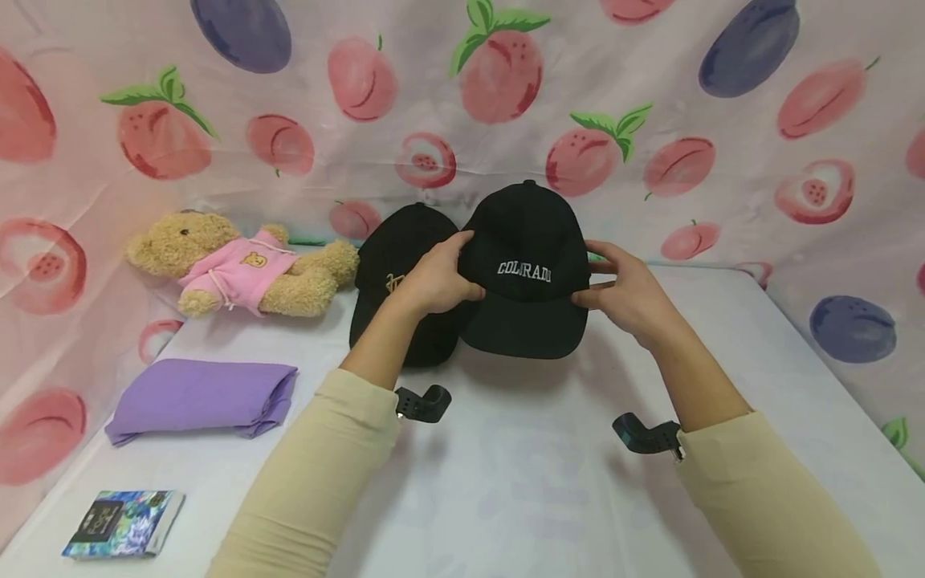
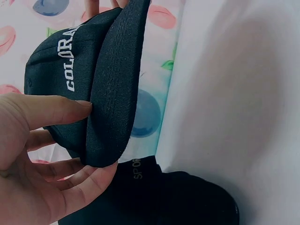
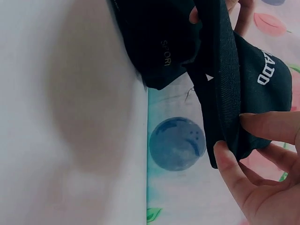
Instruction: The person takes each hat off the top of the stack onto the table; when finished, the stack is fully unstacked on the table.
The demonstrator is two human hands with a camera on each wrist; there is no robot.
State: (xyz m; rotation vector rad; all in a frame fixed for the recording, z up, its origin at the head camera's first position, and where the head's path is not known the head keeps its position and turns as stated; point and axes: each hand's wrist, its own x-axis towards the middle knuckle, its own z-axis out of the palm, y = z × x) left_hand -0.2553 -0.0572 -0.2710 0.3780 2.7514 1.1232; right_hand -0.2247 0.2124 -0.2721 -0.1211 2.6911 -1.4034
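Both hands hold a black baseball cap [image 1: 531, 241] with white COLORADO lettering, raised above the white table with its brim toward me. My left hand [image 1: 439, 277] pinches the cap's left side, thumb on the front where crown meets brim. On the opposite side my right hand [image 1: 625, 289] grips the edge with thumb in front and fingers behind, as the right wrist view shows. A second black cap [image 1: 390, 257] stands just behind and left of the held one, partly covered by the left hand and forearm. In the left wrist view this second cap [image 2: 150, 197] shows part of some lettering.
A teddy bear [image 1: 242, 265] in a pink top lies at the back left. In front of it are a folded purple cloth [image 1: 202, 397] and a small box or book [image 1: 124, 523] with a blue floral cover. A fruit-print curtain [image 1: 499, 152] hangs behind the table [image 1: 535, 482].
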